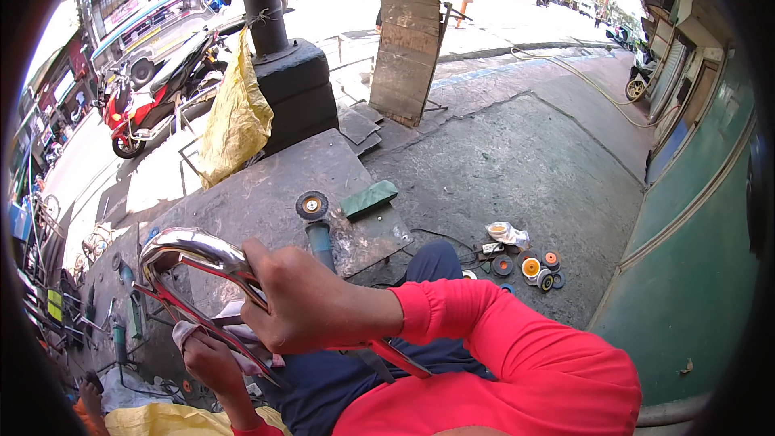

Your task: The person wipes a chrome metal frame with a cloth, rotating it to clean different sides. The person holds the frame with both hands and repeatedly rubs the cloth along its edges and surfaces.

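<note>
A curved, shiny chrome metal part (190,246) with thin red bars running beneath it lies across my lap. My right hand (311,307) is closed around it near its middle, the red sleeve reaching in from the lower right. Lower down, my left hand (211,363) grips a whitish cloth (194,329) pressed against the underside of the part, beside a red bar. Just beyond the part, an angle grinder (316,226) with a round disc lies on a dark metal plate (266,186) on the ground.
A green block (370,199) lies on the plate beside the grinder. Several grinding discs (529,265) are scattered on the concrete to the right. A yellow sack (236,117) hangs on a black post base. Tools lie at the left; a red motorcycle (141,113) stands behind.
</note>
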`<state>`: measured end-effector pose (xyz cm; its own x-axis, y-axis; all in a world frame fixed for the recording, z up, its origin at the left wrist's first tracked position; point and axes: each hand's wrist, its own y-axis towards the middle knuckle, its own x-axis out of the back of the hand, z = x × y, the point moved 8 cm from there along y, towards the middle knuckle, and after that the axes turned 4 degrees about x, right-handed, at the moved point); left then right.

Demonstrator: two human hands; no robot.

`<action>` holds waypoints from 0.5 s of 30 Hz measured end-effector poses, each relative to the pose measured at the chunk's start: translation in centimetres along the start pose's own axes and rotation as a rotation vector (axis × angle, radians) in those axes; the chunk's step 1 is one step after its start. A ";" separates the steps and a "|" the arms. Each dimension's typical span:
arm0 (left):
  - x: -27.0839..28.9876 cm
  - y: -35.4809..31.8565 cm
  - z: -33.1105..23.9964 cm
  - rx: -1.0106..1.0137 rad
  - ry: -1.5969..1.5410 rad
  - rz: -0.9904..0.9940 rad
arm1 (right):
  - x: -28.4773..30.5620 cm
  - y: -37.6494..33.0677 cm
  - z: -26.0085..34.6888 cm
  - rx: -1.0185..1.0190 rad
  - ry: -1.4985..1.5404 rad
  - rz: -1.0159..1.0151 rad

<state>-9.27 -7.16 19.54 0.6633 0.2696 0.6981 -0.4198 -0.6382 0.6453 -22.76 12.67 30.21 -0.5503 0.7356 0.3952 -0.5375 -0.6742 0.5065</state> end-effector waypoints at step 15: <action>-0.2 -3.9 0.3 -0.174 -0.190 -0.049 | -0.1 -0.1 0.4 0.017 -0.037 -0.038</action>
<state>-7.56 -4.92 16.78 0.7828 0.1462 0.6049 -0.4741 -0.4896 0.7318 -22.38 12.75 30.46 -0.5058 0.7625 0.4035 -0.5462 -0.6451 0.5344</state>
